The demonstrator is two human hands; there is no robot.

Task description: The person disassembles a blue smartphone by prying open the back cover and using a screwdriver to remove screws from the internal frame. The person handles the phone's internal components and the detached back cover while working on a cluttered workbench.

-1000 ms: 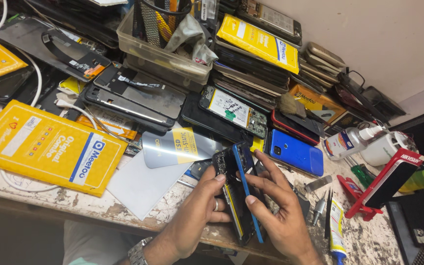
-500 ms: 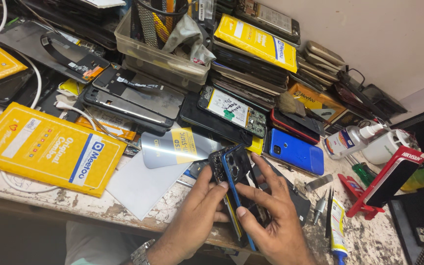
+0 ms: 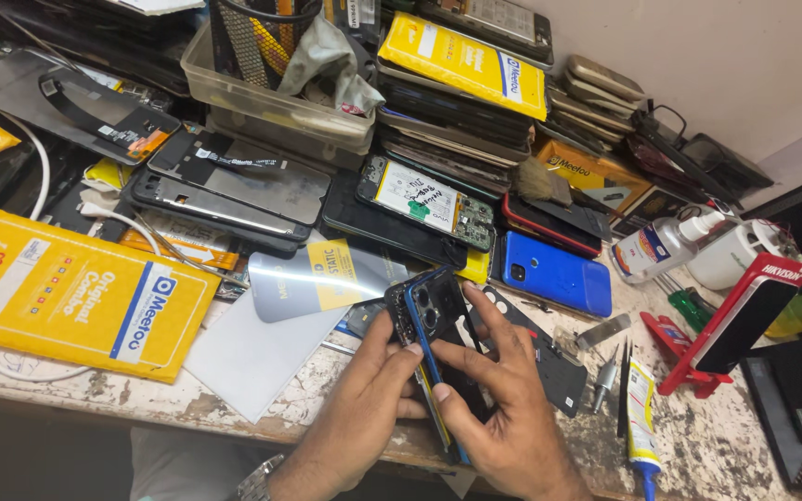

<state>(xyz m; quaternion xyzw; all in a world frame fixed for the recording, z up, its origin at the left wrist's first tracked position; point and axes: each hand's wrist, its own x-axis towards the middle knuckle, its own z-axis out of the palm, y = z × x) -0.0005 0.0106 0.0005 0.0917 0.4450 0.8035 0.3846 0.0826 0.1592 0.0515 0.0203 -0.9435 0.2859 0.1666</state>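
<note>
Left hand: the left hand (image 3: 364,408) comes up from the lower edge, wrist bent, fingers curled around the near side of a dark phone (image 3: 433,357) with a blue rim, thumb pressed on its edge.
Right hand: the right hand (image 3: 503,408) lies over the phone's far side, fingers spread, fingertips flat on the back.
Phone: held tilted just above the worn table (image 3: 717,445), between both hands.
Nearby: a blue phone (image 3: 554,274) behind; a yellow packet (image 3: 67,292) well left; a glue tube (image 3: 640,422) to the right.
</note>
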